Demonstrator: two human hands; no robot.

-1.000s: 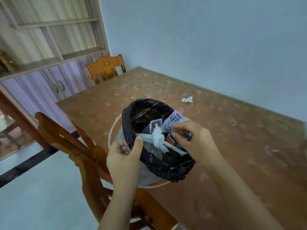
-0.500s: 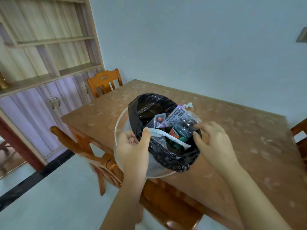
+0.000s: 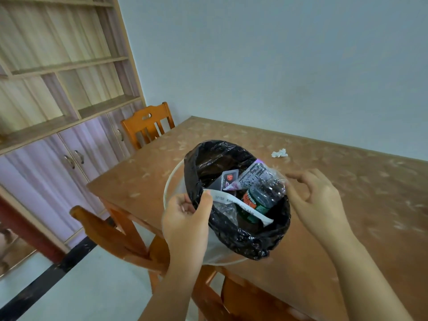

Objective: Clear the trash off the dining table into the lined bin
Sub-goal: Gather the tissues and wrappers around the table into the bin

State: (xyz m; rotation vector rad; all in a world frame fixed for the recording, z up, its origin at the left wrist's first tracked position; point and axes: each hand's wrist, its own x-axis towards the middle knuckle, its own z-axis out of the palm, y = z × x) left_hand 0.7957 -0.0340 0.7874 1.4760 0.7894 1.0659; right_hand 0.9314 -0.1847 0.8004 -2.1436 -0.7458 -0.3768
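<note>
A white bin (image 3: 172, 179) with a black liner (image 3: 243, 239) is held up at the near edge of the brown dining table (image 3: 347, 205). My left hand (image 3: 187, 218) grips the bin's rim and liner on its left side. Inside the bin lie a plastic bottle (image 3: 261, 198), wrappers and a white paper strip. My right hand (image 3: 315, 200) hovers just right of the bin, fingers apart and curled, holding nothing. A crumpled white tissue (image 3: 279, 153) lies on the table beyond the bin.
One wooden chair (image 3: 148, 123) stands at the table's far left end, another (image 3: 111, 230) at the near side below the bin. A shelf unit with lilac cupboard doors (image 3: 69, 158) lines the left wall. The table's far edge meets a pale blue wall.
My right hand has come out of the bin and let go of the trash, moving right of the rim. The view has tilted upward. My left hand keeps its hold.
</note>
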